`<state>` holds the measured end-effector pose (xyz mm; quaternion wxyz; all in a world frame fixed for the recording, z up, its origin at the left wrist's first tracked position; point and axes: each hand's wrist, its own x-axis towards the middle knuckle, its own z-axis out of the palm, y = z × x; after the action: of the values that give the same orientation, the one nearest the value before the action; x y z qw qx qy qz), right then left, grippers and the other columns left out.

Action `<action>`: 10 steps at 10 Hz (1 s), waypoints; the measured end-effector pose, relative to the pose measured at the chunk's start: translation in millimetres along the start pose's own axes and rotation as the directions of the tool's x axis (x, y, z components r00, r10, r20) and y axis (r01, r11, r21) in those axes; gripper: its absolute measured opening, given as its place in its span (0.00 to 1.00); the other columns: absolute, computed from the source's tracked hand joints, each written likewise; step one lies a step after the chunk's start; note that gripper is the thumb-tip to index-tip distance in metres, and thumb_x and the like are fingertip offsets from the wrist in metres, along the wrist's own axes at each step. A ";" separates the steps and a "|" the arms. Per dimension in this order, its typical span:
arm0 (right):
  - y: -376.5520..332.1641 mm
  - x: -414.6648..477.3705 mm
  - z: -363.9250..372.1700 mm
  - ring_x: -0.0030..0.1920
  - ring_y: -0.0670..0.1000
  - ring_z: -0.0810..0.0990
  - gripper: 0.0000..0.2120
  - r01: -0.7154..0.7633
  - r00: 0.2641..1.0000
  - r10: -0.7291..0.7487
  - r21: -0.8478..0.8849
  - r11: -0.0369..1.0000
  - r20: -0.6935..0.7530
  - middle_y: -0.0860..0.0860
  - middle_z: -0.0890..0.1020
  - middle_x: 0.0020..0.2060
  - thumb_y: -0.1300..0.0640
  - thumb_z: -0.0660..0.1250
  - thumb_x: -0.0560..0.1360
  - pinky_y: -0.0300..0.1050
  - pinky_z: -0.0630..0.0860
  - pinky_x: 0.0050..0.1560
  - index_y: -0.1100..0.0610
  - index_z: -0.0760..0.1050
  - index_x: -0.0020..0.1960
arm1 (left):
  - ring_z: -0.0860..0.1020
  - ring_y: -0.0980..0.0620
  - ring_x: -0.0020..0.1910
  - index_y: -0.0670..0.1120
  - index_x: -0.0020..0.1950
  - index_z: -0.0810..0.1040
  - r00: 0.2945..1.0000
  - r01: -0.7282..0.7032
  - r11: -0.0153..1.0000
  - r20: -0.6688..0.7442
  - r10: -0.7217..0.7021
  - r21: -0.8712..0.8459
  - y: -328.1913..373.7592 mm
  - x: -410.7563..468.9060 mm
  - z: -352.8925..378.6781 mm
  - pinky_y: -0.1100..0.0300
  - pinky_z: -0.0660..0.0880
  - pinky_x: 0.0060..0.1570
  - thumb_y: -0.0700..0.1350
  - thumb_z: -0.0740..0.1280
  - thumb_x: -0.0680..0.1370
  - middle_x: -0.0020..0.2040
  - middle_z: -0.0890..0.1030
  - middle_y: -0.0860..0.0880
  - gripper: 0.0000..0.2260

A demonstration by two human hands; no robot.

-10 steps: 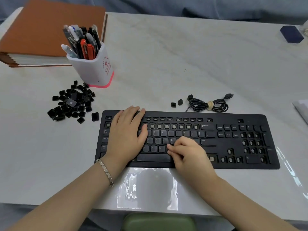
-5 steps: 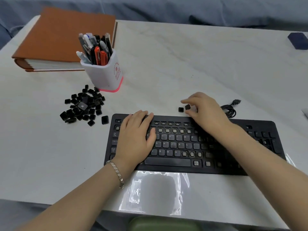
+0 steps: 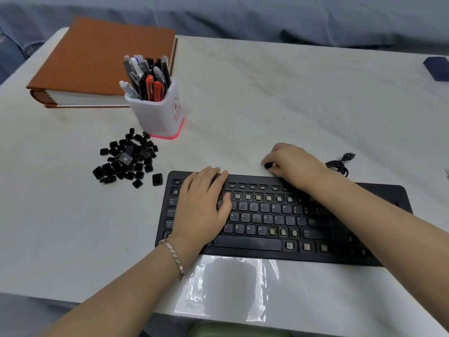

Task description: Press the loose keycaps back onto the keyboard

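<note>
Left hand [image 3: 201, 207] flat on keyboard [image 3: 247, 243]; right hand [image 3: 295, 164] pinches keycap [image 3: 268, 165] (fingers curled).

We see a pale marbled table [image 3: 267, 98]; blue-grey fabric [image 3: 218, 15] lies at twelve o'clock, a green seat [image 3: 230, 331] at six.

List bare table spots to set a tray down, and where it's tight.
Free: the wide stretch beyond the keyboard, between pen cup and dark blue box; also the table left of the keyboard, nearer than the keycap pile. Crowded: between pile, pen cup and keyboard corner, and behind the keyboard where the right hand pinches a keycap beside the cable.
</note>
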<state>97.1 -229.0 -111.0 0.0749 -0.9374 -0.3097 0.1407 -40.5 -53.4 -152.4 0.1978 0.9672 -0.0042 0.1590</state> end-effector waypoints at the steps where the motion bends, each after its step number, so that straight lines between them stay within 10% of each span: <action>1: -3.6 -9.2 -9.5 0.39 0.48 0.78 0.12 -0.007 0.952 0.118 0.368 0.930 -0.281 0.54 0.80 0.43 0.63 0.68 0.72 0.33 0.69 0.43 0.57 0.80 0.54 | 0.70 0.50 0.62 0.42 0.61 0.78 1.000 0.001 1.000 0.000 -0.001 0.001 0.5 0.4 0.1 0.54 0.59 0.66 0.48 0.57 0.75 0.59 0.79 0.45 0.19; 2: -15.7 -26.2 -23.4 0.32 0.41 0.79 0.09 0.023 0.876 0.422 0.893 0.449 -0.234 0.52 0.82 0.38 0.66 0.70 0.71 0.29 0.73 0.37 0.57 0.80 0.49 | 0.71 0.49 0.62 0.42 0.61 0.78 1.000 0.001 1.000 0.001 -0.001 0.002 0.0 0.2 0.7 0.54 0.60 0.66 0.48 0.57 0.75 0.59 0.79 0.45 0.19; 3: -23.6 -56.8 -27.3 0.33 0.47 0.79 0.05 -0.032 0.899 0.375 0.888 -0.458 0.226 0.52 0.80 0.34 0.66 0.66 0.70 0.37 0.78 0.35 0.60 0.77 0.46 | 0.71 0.49 0.62 0.42 0.61 0.78 1.000 0.003 1.000 0.008 -0.003 0.003 -0.5 0.2 1.0 0.53 0.60 0.66 0.48 0.57 0.75 0.59 0.78 0.45 0.19; 5: -35.5 -96.1 -1.3 0.30 0.47 0.77 0.07 -0.144 0.874 0.189 0.611 -0.779 0.447 0.56 0.78 0.33 0.65 0.67 0.66 0.35 0.77 0.30 0.63 0.78 0.44 | 0.70 0.50 0.63 0.42 0.62 0.78 1.000 0.001 1.000 0.011 -0.001 0.011 -0.8 0.2 0.9 0.53 0.59 0.66 0.48 0.57 0.75 0.60 0.78 0.45 0.20; 8: -45.3 -130.5 0.5 0.30 0.44 0.78 0.10 -0.097 0.889 0.440 0.991 -0.097 0.130 0.52 0.81 0.31 0.67 0.61 0.76 0.33 0.76 0.34 0.57 0.79 0.50 | 0.70 0.49 0.62 0.42 0.61 0.78 1.000 0.001 1.000 0.009 -0.001 0.019 -0.9 0.3 2.1 0.53 0.60 0.66 0.48 0.57 0.75 0.60 0.78 0.45 0.20; 10: -52.8 -135.2 0.6 0.29 0.45 0.78 0.13 -0.010 0.898 0.436 0.989 0.150 -0.057 0.47 0.77 0.30 0.71 0.68 0.69 0.32 0.75 0.35 0.55 0.80 0.46 | 0.69 0.50 0.62 0.41 0.61 0.78 1.000 -0.013 1.000 -0.005 0.013 0.019 -0.7 0.6 1.8 0.54 0.59 0.66 0.48 0.57 0.76 0.59 0.79 0.44 0.20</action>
<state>-36.6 -268.3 -70.2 0.6808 -0.7159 0.0141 0.1544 -39.3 -53.4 -154.1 0.1875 0.9687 -0.0084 0.1627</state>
